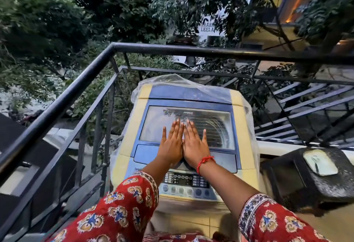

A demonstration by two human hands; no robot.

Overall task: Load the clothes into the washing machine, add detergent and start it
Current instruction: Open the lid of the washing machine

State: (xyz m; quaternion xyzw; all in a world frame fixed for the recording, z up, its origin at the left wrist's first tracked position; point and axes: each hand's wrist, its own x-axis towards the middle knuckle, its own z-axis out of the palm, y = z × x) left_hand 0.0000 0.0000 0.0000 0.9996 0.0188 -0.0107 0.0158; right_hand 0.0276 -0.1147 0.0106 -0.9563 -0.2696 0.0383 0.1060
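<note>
A top-loading washing machine, cream and blue, stands on a balcony straight ahead, with its glass lid closed. A clear plastic sheet drapes over its back and sides. My left hand and my right hand lie flat, palms down, side by side on the lid, fingers stretched out, holding nothing. A red thread circles my right wrist. The control panel, with buttons and a small display, sits at the near edge under my forearms. No clothes or detergent show.
A black metal railing runs along the left and behind the machine. A dark, dirty plastic stool with a pale object on top stands right of the machine. Trees and a building lie beyond the balcony.
</note>
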